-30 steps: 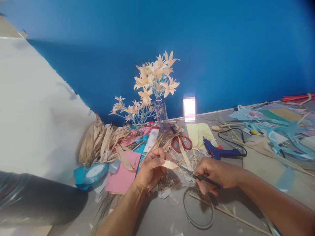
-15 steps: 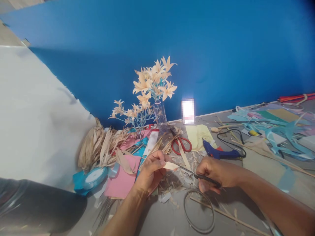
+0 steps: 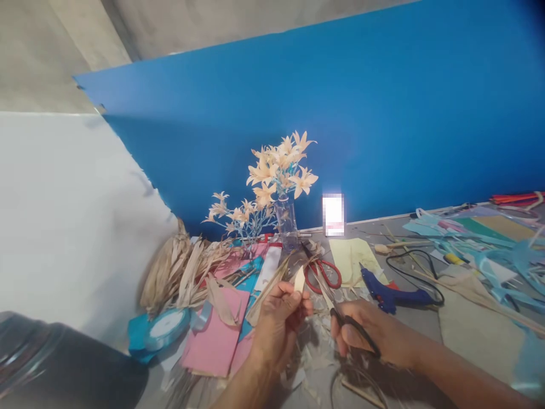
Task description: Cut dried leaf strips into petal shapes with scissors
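Note:
Between the thumb and fingers of my left hand [image 3: 283, 318] a small pale strip of dried husk [image 3: 300, 279] stands upright. My right hand [image 3: 366, 329], to its right, is closed round the black handles of a pair of scissors [image 3: 355, 332]; the blades point up and left, apart from the strip. Just behind lies a second pair of scissors with red handles [image 3: 323, 275]. Pale husk-like flowers [image 3: 281, 170] on blue stems stand in a clear vase [image 3: 286, 221], and a smaller spray of them [image 3: 240, 216] leans at its left.
Dried husks [image 3: 166, 278] are heaped at the left, near blue ribbon spools [image 3: 168, 329] and pink paper [image 3: 215, 346]. A blue glue gun [image 3: 394, 292] with a black cord lies right of yellow paper [image 3: 355, 261]. A wire ring [image 3: 357, 386] is in front; a dark cylinder [image 3: 68, 363] fills the lower left.
The husk strip has turned from lying sideways to upright in my left hand. The scissors have come away from it. The whole view has tilted upward.

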### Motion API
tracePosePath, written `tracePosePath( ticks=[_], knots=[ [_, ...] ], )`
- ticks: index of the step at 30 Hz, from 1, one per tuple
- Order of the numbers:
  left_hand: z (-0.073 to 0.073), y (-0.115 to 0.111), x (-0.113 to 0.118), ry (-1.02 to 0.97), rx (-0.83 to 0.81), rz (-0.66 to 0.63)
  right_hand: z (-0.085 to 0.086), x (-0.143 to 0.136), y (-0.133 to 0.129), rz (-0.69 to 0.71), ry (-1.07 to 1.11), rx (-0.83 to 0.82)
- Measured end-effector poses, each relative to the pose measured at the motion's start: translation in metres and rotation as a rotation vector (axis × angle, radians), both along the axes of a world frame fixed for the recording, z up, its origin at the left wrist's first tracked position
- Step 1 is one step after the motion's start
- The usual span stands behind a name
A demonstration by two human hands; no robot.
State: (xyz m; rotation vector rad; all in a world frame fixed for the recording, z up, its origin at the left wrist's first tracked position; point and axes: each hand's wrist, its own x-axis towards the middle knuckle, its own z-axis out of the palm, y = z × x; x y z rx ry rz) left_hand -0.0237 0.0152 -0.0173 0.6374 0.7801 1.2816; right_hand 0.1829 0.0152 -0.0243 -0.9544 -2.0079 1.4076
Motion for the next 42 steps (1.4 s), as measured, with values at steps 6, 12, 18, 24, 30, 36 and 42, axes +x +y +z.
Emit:
tracePosePath(
  ticks=[6,12,18,24,30,36,42],
  knots=[
    [-0.009,-0.006,0.009,0.037,0.011,0.091,-0.012,-0.010,-0.004,-0.048,0.031,0.010],
    [-0.012,-0.010,0.015,-0.009,-0.002,0.065,-0.018,-0.019,-0.009,-0.002,0.018,-0.043],
    [-0.018,-0.012,0.018,-0.047,-0.056,0.011,-0.011,-0.019,-0.011,0.008,0.011,-0.017],
    [-0.012,-0.010,0.013,0.004,-0.006,0.016,-0.001,-0.012,-0.007,0.023,-0.007,-0.107],
    [-0.008,-0.011,0.014,0.021,0.002,0.013,-0.001,-0.014,-0.008,-0.042,-0.032,-0.208],
    [-0.011,-0.013,0.016,-0.016,-0.016,-0.007,-0.011,-0.017,-0.010,0.001,0.005,-0.153],
    [-0.017,-0.015,0.021,-0.062,-0.033,-0.082,-0.018,-0.020,-0.012,0.014,0.046,-0.091]
  ],
)
